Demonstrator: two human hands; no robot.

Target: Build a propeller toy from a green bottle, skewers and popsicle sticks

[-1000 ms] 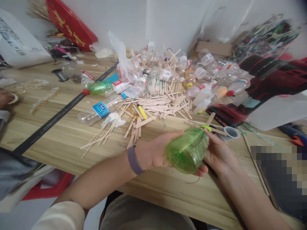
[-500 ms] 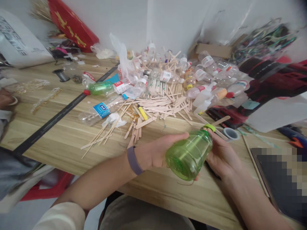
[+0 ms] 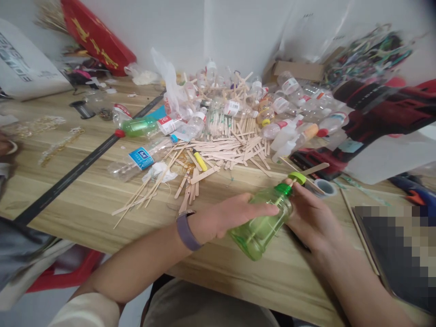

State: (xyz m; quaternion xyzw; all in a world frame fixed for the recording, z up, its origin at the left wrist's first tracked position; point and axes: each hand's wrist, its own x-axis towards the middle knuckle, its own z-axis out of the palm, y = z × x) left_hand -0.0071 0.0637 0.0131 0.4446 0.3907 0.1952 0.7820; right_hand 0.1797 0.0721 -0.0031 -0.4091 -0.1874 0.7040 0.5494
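Observation:
A clear green plastic bottle (image 3: 260, 231) lies tilted above the table, its neck pointing up and to the right. Wrapped over its upper side, my left hand (image 3: 238, 211) grips the bottle. My right hand (image 3: 311, 213) is closed on the yellow-green bottle cap (image 3: 297, 177), which sits a short way off the neck. A thin stick (image 3: 281, 196) runs from the cap down into the bottle. Flat wooden craft sticks (image 3: 316, 169) stick out crosswise behind the cap. Some right fingers are hidden behind the bottle.
Loose craft sticks (image 3: 225, 152) and plastic bottles (image 3: 289, 104) are heaped across the middle. A red and black power tool (image 3: 371, 118) stands at right, beside a grey tape roll (image 3: 325, 187). At left lies a black strip (image 3: 71, 178); another person's hand (image 3: 5, 145) shows at the edge.
The cap has come away from the bottle's neck, exposing the thin stick between them. The bottle has shifted slightly down and left, and my left hand now lies farther over it.

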